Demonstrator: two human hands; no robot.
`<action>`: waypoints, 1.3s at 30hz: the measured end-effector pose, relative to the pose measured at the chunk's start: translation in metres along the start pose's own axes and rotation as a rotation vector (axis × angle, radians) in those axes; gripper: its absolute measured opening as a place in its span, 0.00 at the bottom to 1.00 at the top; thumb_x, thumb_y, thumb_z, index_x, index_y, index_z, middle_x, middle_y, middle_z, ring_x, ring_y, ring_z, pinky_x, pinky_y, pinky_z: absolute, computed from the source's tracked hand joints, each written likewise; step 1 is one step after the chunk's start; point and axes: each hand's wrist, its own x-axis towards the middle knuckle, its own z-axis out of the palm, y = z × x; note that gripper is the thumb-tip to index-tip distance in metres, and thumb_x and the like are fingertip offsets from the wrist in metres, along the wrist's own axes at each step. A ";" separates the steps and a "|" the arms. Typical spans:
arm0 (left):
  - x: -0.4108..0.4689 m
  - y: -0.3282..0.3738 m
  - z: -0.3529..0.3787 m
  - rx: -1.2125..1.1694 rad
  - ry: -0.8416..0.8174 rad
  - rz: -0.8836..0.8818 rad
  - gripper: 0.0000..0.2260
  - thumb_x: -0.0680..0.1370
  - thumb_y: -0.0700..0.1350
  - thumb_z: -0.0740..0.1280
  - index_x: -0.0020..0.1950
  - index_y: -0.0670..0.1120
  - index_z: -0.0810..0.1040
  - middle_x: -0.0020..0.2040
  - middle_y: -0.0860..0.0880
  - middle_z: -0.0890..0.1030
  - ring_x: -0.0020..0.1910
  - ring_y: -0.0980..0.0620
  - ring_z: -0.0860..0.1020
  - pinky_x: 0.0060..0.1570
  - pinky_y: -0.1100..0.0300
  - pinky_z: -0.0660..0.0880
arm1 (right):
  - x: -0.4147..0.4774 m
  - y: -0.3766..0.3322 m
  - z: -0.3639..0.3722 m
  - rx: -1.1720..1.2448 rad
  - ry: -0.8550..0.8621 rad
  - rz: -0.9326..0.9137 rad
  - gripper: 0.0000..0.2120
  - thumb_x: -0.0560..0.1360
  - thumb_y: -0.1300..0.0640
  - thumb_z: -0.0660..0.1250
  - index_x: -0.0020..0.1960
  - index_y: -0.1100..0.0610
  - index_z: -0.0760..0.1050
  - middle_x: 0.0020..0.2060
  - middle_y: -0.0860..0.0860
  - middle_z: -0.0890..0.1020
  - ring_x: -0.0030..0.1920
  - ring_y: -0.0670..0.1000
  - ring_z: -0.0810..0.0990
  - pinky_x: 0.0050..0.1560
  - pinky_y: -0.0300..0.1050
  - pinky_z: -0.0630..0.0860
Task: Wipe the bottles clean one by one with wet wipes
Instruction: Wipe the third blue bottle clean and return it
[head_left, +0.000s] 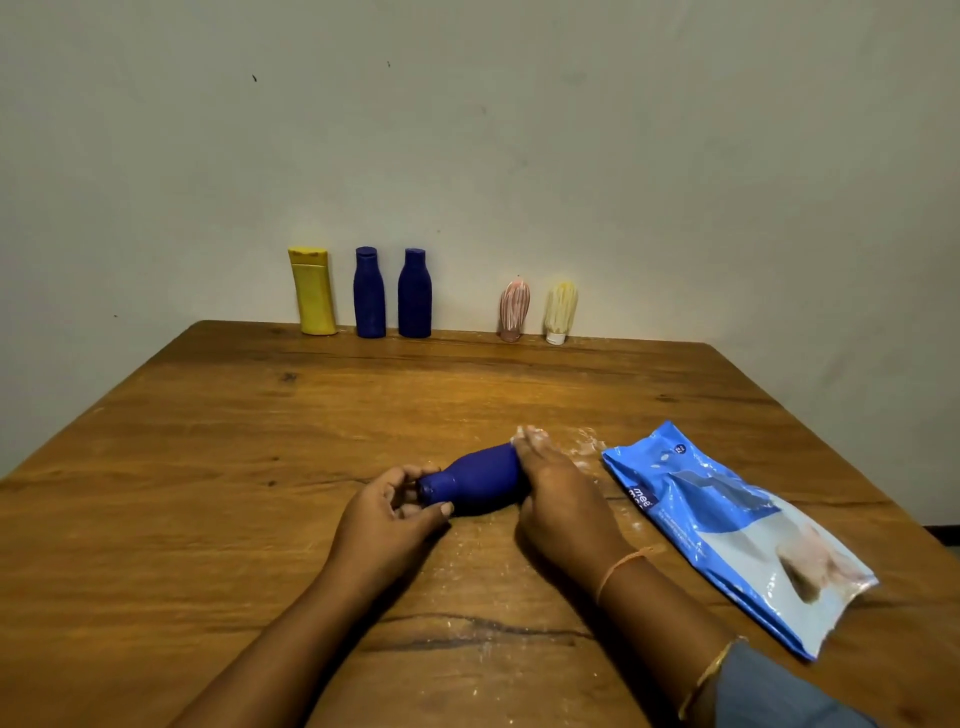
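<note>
Blue bottle (475, 480) lying on wooden tabletop (260, 441), long axis left-right, cap toward left hand (387, 506) pinching neck; right hand (558, 499) curled over base end, white wet wipe (530, 435) beneath fingers.

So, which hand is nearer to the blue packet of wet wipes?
The right hand. It grips the base of the lying blue bottle, just left of the packet. The left hand holds the cap end, farther away.

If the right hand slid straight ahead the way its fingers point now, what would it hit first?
Probably nothing soon. The right hand, wrapped around the lying blue bottle, points up-left across bare table; far along that line stand the two upright blue bottles, though depth is uncertain.
</note>
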 end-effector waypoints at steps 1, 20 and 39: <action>0.000 -0.001 0.001 0.005 0.006 0.014 0.15 0.72 0.32 0.69 0.50 0.51 0.76 0.48 0.47 0.80 0.48 0.45 0.80 0.55 0.45 0.78 | 0.002 0.003 -0.002 0.008 0.004 0.044 0.32 0.72 0.67 0.55 0.75 0.58 0.52 0.75 0.52 0.54 0.75 0.47 0.51 0.71 0.37 0.46; 0.006 -0.009 0.001 -0.034 0.021 0.055 0.11 0.74 0.36 0.69 0.54 0.47 0.77 0.45 0.46 0.82 0.41 0.53 0.80 0.35 0.65 0.75 | -0.011 0.001 -0.001 0.036 0.032 0.043 0.31 0.74 0.67 0.54 0.75 0.58 0.50 0.75 0.52 0.53 0.75 0.47 0.48 0.73 0.38 0.46; 0.011 -0.007 0.002 -0.130 0.074 -0.010 0.12 0.80 0.46 0.61 0.46 0.40 0.79 0.37 0.39 0.81 0.31 0.48 0.78 0.34 0.59 0.76 | -0.010 -0.019 -0.003 0.037 0.040 -0.016 0.32 0.74 0.65 0.55 0.76 0.57 0.50 0.75 0.52 0.53 0.75 0.48 0.49 0.73 0.39 0.45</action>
